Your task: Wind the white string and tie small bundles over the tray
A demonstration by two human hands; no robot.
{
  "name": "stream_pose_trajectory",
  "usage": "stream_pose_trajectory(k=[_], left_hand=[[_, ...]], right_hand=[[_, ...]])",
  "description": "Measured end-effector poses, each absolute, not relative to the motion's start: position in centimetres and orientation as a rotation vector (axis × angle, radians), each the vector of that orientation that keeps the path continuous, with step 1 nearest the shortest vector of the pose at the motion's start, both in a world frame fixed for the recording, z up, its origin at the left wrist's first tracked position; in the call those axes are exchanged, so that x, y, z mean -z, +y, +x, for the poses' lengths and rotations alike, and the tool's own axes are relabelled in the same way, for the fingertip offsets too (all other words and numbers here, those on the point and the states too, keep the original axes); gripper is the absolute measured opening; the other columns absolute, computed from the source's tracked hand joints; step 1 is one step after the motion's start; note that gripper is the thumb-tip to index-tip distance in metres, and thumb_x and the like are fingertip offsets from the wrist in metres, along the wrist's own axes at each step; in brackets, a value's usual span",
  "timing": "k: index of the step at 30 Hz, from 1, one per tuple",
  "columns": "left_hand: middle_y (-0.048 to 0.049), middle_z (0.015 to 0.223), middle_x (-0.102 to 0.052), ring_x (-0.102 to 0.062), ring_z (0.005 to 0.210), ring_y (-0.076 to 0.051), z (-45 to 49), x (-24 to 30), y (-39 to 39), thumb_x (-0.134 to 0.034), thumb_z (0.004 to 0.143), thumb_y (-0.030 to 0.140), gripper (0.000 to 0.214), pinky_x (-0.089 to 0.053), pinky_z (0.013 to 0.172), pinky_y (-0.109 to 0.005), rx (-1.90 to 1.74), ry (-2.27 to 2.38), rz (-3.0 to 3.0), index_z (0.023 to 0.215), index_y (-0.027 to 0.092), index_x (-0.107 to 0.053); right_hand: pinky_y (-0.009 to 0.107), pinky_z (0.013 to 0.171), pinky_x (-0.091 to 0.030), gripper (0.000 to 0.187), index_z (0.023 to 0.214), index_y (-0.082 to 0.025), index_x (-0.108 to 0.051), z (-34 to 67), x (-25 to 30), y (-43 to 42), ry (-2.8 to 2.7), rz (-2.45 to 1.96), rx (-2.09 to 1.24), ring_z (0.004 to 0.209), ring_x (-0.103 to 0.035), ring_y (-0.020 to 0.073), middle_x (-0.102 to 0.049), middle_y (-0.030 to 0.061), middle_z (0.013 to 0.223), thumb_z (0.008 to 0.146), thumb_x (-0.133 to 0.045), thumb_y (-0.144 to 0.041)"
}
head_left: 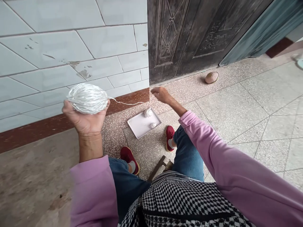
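My left hand (86, 121) is raised on the left with its fingers wrapped round a big oval ball of white yarn (88, 98). From the ball's right side a thin white strand (125, 103) sags across toward my right hand (162, 94). The fingers of that hand are bent together in a pinch. The last stretch of strand before them fades against the pale floor. Below and between my hands lies a shallow white tray (138, 126) on the floor. Inside it sit a small white yarn ball (148, 113) and a smaller white clump (153, 125).
A tiled wall (106, 41) with a red-brown base stands close in front on the left. Beside it is a dark carved door (184, 31). A brownish rounded object (211, 77) lies near the door. A wooden stool (157, 168) shows between my legs.
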State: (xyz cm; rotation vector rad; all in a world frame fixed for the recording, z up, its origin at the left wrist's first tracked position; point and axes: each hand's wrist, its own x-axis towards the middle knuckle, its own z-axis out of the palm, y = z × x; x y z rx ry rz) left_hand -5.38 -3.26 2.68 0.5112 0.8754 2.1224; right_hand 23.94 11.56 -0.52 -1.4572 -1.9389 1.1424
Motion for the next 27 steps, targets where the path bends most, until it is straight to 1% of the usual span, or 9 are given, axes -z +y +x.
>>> stream_pose_trajectory(k=[3,6,10,13,16,19,21,25,27], left_hand=[[-0.0137,0.129,-0.082,-0.075,0.133,-0.041,-4.0,-2.2,-2.8,-0.096,0.078,0.106,0.092,-0.066,0.080,-0.035,-2.075,0.879,0.538,0.128,0.030,-0.081],[-0.0171,0.128,-0.083,-0.074,0.137,-0.044,-2.8,-2.2,-2.5,-0.094,0.077,0.110,0.099,-0.070,0.088,-0.041,-2.030,0.890,0.565,0.130,0.027,-0.080],[-0.0181,0.133,-0.084,-0.074,0.142,-0.045,-2.2,-2.5,-2.5,-0.095,0.077,0.110,0.101,-0.073,0.096,-0.043,-2.029,0.906,0.583,0.130,0.026,-0.080],[-0.0181,0.136,-0.084,-0.075,0.143,-0.044,-2.2,-2.6,-2.6,-0.093,0.078,0.112,0.100,-0.073,0.096,-0.043,-2.045,0.919,0.576,0.129,0.027,-0.080],[-0.0199,0.139,-0.084,-0.074,0.146,-0.047,-2.4,-2.5,-2.7,-0.093,0.078,0.112,0.100,-0.075,0.099,-0.048,-2.047,0.901,0.569,0.129,0.027,-0.079],[-0.0208,0.138,-0.083,-0.072,0.148,-0.049,-2.7,-2.0,-2.8,-0.096,0.078,0.109,0.098,-0.076,0.102,-0.052,-2.046,0.887,0.558,0.126,0.026,-0.078],[-0.0203,0.137,-0.083,-0.071,0.148,-0.049,-3.2,-1.7,-3.0,-0.099,0.079,0.105,0.092,-0.076,0.100,-0.052,-2.022,0.891,0.554,0.122,0.027,-0.079],[-0.0183,0.143,-0.085,-0.072,0.150,-0.047,-4.4,-1.2,-3.2,-0.110,0.078,0.089,0.078,-0.077,0.100,-0.050,-1.955,0.869,0.580,0.118,0.028,-0.082],[-0.0178,0.146,-0.085,-0.073,0.148,-0.045,-4.8,-1.0,-3.1,-0.111,0.076,0.091,0.081,-0.078,0.101,-0.048,-1.980,0.862,0.588,0.118,0.027,-0.083]], right_hand=[[0.025,0.087,-0.075,0.022,0.141,-0.008,-0.091,19.6,0.6,9.2,-1.797,-1.016,-1.447,0.124,-0.087,0.0220,-0.089,0.0226,0.156,0.127,-0.075,-0.014],[0.023,0.084,-0.078,0.032,0.150,-0.014,-0.086,15.1,0.8,6.7,-1.568,-0.692,-1.712,0.133,-0.088,0.0245,-0.089,0.0180,0.156,0.121,-0.090,-0.027],[0.020,0.075,-0.072,0.032,0.132,-0.016,-0.078,11.9,1.0,4.9,-1.414,-0.687,-1.845,0.105,-0.087,0.0186,-0.090,0.0103,0.122,0.116,-0.102,-0.030],[0.018,0.061,-0.055,0.037,0.114,-0.019,-0.070,11.8,0.6,4.5,-1.427,-0.761,-1.766,0.073,-0.067,0.0110,-0.077,-0.0001,0.091,0.120,-0.101,-0.038],[0.019,0.061,-0.043,0.041,0.098,-0.020,-0.066,12.8,-0.6,4.1,-1.536,-0.824,-1.604,0.069,-0.052,0.0092,-0.067,-0.0049,0.078,0.125,-0.093,-0.037],[0.022,0.068,-0.040,0.039,0.092,-0.016,-0.070,13.9,-1.7,3.5,-1.677,-0.814,-1.596,0.072,-0.052,0.0078,-0.062,-0.0059,0.072,0.129,-0.078,-0.025],[0.025,0.065,-0.037,0.040,0.095,-0.014,-0.074,14.4,-2.0,3.3,-1.703,-0.764,-1.715,0.066,-0.047,0.0074,-0.056,-0.0075,0.066,0.133,-0.070,-0.025],[0.025,0.052,-0.025,0.051,0.098,-0.018,-0.075,15.3,-1.3,4.0,-1.612,-0.649,-1.893,0.054,-0.028,0.0094,-0.044,-0.0111,0.058,0.134,-0.080,-0.054],[0.023,0.049,-0.021,0.062,0.094,-0.020,-0.072,15.7,-0.5,4.7,-1.591,-0.622,-1.910,0.052,-0.023,0.0092,-0.038,-0.0124,0.057,0.131,-0.083,-0.069]])
